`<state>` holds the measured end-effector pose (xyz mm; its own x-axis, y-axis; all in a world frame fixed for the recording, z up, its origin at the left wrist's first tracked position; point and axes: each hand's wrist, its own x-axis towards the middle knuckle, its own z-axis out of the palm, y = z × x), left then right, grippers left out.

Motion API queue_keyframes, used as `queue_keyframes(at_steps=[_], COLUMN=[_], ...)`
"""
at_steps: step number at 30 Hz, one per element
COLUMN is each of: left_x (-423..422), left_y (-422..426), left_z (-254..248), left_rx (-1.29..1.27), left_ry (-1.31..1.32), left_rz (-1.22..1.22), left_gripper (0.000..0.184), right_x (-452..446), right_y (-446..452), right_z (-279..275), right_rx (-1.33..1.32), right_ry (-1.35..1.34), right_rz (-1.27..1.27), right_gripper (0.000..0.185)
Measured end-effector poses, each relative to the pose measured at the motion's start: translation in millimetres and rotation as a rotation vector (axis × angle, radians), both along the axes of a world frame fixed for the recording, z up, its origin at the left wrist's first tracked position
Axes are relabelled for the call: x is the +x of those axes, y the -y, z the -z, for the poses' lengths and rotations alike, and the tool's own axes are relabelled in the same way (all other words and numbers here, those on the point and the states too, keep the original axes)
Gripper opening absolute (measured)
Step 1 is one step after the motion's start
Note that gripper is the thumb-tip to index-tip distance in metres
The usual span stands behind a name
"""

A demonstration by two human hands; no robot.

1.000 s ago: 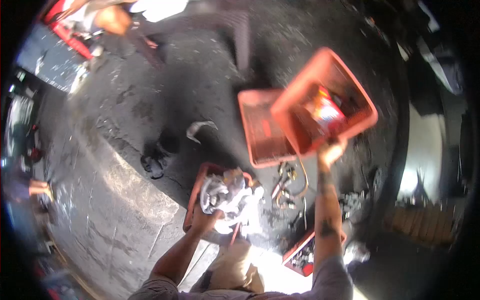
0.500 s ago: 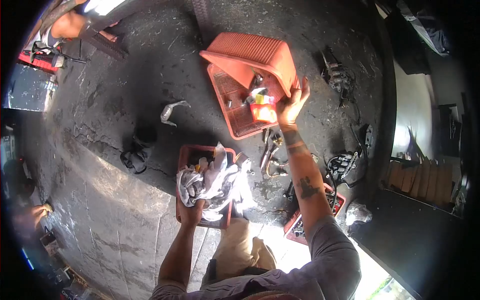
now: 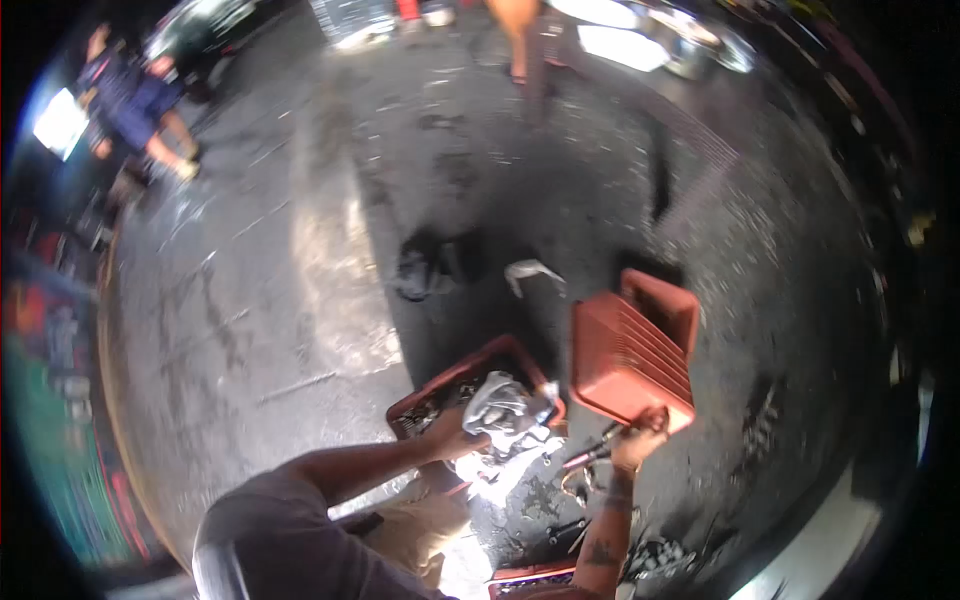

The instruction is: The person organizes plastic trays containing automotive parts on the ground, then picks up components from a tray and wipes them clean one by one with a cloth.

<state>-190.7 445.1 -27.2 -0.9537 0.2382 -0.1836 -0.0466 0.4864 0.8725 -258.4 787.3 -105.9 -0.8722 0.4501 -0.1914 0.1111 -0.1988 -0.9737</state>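
My left hand point(image 3: 455, 435) is closed on a crumpled whitish bundle point(image 3: 505, 405), cloth or plastic, I cannot tell which. It holds the bundle over the right side of a red basket point(image 3: 400, 410) that has small metal parts in it. My right hand point(image 3: 645, 440) grips the near edge of a tilted red plastic basket point(image 3: 620, 360), its fingers partly hidden. A second red basket point(image 3: 685, 305) lies just behind and partly beneath the tilted one. What the tilted basket holds, if anything, is out of sight.
A grey curved piece point(image 3: 530, 272) lies on the dark floor ahead. Metal parts point(image 3: 655, 555) and another red tray point(image 3: 530, 575) sit near my right arm. One person point(image 3: 135, 105) is at the far left; another person's leg point(image 3: 515, 35) shows at the top.
My head view has turned left, so everything appears shifted right. The tilted basket now hides the inside of the one under it. Both hands keep their holds.
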Motion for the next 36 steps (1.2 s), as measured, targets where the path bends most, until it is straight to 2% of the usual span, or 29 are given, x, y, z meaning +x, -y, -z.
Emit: queue_keyframes(at_steps=[1, 3, 5, 7, 9, 10, 11, 14, 16, 17, 19, 20, 21, 23, 24, 27, 29, 31, 33, 34, 35, 36], left_x=[2, 4, 7, 11, 7, 8, 3, 0, 6, 5, -2, 4, 8, 11, 10, 22, 32, 37, 47, 51, 55, 58], left_y=[0, -2, -3, -3, -1, -2, 1, 6, 7, 7, 10, 10, 10, 14, 16, 25, 29, 34, 42, 45, 47, 48], left_z=[1, 3, 3, 7, 3, 0, -18, -40, -30, -35, -48, -48, -30, -8, -25, -11, -15, -28, -19, -16, -18, -22], left_rx=[-0.007, -0.001, 0.001, 0.054, -0.016, 0.005, 0.062, 0.142, 0.049, 0.053, 0.003, 0.061, 0.047, 0.068, 0.086, 0.084, 0.020, 0.028, 0.024, 0.033, 0.034, 0.041], left_ry=[0.013, 0.037, 0.088, 0.139, 0.200, 0.270, 0.284, 0.352, 0.229, 0.212, 0.397, 0.232, 0.198, 0.097, 0.095, 0.085, 0.137, 0.194, 0.195, 0.196, 0.195, 0.240], left_rz=[0.001, -0.064, -0.056, -0.084, -0.008, -0.068, -0.026, -0.040, -0.014, -0.004, 0.004, -0.047, -0.053, 0.036, 0.033, 0.022, 0.005, -0.030, -0.016, 0.000, 0.000, -0.036], left_gripper=[0.040, 0.041, 0.042, 0.042, 0.042, 0.042, 0.042, 0.042, 0.045, 0.045, 0.049, 0.050, 0.049, 0.050, 0.050, 0.048, 0.045, 0.046, 0.047, 0.048, 0.048, 0.048], right_x=[-5, -14, -19, -28, -38, -43, -49, -59, -61, -63, -58, -55, -58, -63, -66, -76, -79, -77, -76, -71, -66, -59], right_y=[-24, -26, -19, -16, -4, -5, 3, 0, -3, -2, -28, -31, -17, 1, 14, 44, 58, 66, 74, 76, 77, 79], right_z=[43, 2, -24, -41, -68, -63, -78, -81, -73, -69, -17, -5, -20, -27, -36, -49, -40, -32, -16, -12, -4, 6], right_rx=[0.666, 1.397, 1.457, 1.630, 1.617, 1.693, 1.671, 1.720, 1.911, 1.918, 1.953, 2.027, 1.905, 1.783, 1.772, 1.585, 1.548, 1.506, 1.564, 1.591, 1.593, 1.713], right_ry=[-0.150, -0.303, -0.127, 0.160, 0.443, 0.518, 0.613, 0.595, 0.360, 0.449, 0.432, 0.194, 0.441, 0.453, 0.465, 0.453, 0.284, 0.317, 0.268, 0.157, 0.157, 0.031], right_rz=[-0.022, -0.115, -0.184, -0.298, -0.364, -0.375, -0.424, -0.548, -0.586, -0.645, -0.675, -0.567, -0.737, -0.791, -0.772, -0.723, -0.661, -0.654, -0.544, -0.529, -0.529, -0.588], right_gripper=[0.068, 0.085, 0.095, 0.108, 0.114, 0.119, 0.119, 0.115, 0.113, 0.107, 0.105, 0.104, 0.107, 0.113, 0.113, 0.120, 0.123, 0.121, 0.117, 0.105, 0.105, 0.103])
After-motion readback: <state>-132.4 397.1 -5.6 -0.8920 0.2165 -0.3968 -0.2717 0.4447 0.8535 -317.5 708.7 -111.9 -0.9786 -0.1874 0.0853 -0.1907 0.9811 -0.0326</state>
